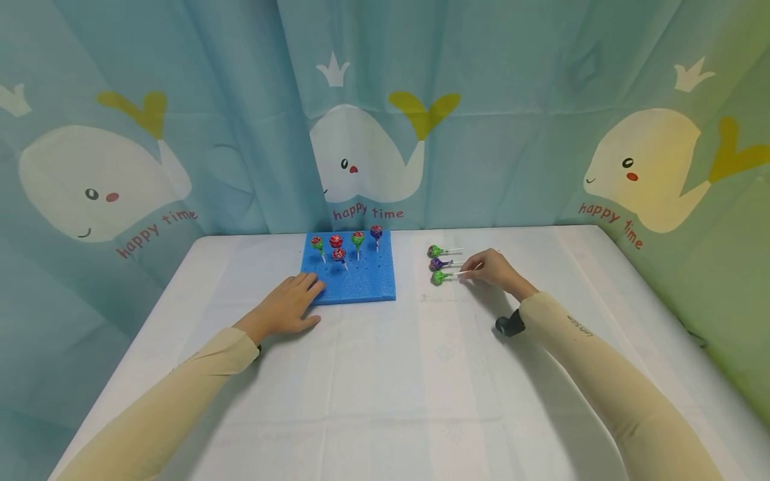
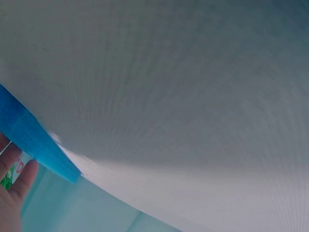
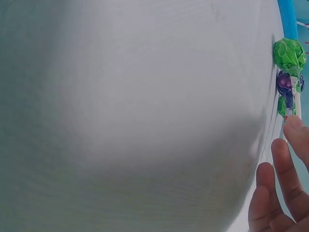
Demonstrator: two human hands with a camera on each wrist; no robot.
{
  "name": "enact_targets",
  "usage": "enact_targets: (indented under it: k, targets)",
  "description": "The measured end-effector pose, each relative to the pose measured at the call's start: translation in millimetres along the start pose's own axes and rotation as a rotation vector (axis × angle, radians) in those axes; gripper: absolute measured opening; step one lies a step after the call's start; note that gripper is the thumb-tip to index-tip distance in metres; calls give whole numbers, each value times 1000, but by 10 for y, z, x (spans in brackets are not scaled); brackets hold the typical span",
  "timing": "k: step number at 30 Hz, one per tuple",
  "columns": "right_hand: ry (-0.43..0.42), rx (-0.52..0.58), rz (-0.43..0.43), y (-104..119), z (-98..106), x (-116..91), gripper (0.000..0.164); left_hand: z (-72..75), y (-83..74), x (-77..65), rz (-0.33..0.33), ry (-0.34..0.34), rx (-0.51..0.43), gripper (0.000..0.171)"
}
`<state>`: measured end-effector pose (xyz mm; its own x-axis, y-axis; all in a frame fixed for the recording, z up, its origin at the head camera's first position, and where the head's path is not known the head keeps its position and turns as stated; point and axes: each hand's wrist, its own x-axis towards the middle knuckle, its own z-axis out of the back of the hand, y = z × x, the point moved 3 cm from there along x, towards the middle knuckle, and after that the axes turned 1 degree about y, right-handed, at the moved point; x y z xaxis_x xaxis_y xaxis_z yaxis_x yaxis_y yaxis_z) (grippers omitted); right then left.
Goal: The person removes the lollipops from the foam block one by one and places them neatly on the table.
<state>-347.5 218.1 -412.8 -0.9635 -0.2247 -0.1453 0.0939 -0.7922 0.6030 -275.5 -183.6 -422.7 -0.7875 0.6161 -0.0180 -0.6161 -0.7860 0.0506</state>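
My left hand (image 1: 287, 302) rests with extended fingers on the front left corner of a blue foam board (image 1: 367, 287). In the left wrist view, part of that hand (image 2: 19, 181) shows beside the board's edge. My right hand (image 1: 492, 268) is at the stick of the nearest green lollipop (image 1: 438, 277), which lies on the table. The right wrist view shows thumb and index fingertips apart beside this green lollipop (image 3: 288, 54), its stick end hidden by the thumb. Just behind lie a purple lollipop (image 1: 436, 265) and another green lollipop (image 1: 434, 251).
Several lollipops stand upright in the board, among them a red one (image 1: 336, 241) and a purple one (image 1: 376, 232). A white cloth covers the table (image 1: 385, 374). Behind it hangs a blue-green curtain (image 1: 511, 167) with whale prints. A black wrist camera (image 1: 510, 325) is under the right sleeve.
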Motion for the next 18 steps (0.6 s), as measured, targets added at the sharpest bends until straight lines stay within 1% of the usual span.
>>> enact_targets:
  k: [4,10,18]
  targets:
    - [-2,7,-4,-8,-2,-3,17,6,-5,0,6,9,-2,59]
    - [12,19,20,-10,12,-10,14,7,-2,-4,12,20,-3,61]
    - [54,6,7,-49,4,-19,12,12,-3,-13,-5,-5,1,60]
